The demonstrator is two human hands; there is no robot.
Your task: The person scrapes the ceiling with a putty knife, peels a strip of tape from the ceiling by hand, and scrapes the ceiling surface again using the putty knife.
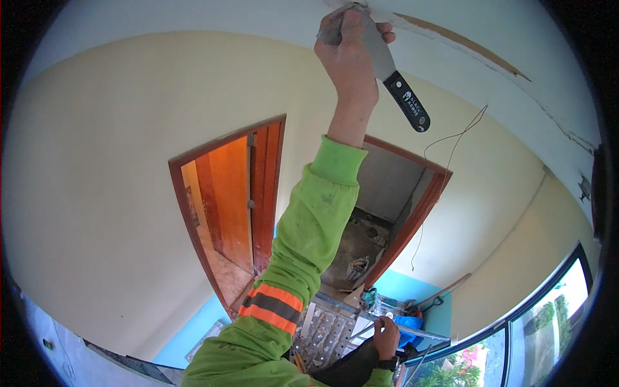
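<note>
My left hand (348,48), raised to the ceiling edge in a green sleeve, is closed around the blade of a putty knife (406,101). The knife's black handle points down to the right, free of the fingers. Grey material (331,29) lies against the fingers at the blade; I cannot tell if it is paste or a cloth. Low in view, my right hand (387,338), with a dark watch on the wrist, has its fingers curled beside a metal rail (412,329). What they hold, if anything, is hidden.
A long crack with a brown strip (461,45) runs along the ceiling. Thin wires (459,134) hang at the right. Below are a perforated metal platform (325,335), a blue container (407,327) and two doorways, one with an orange-brown door (225,200). Windows (541,329) stand at lower right.
</note>
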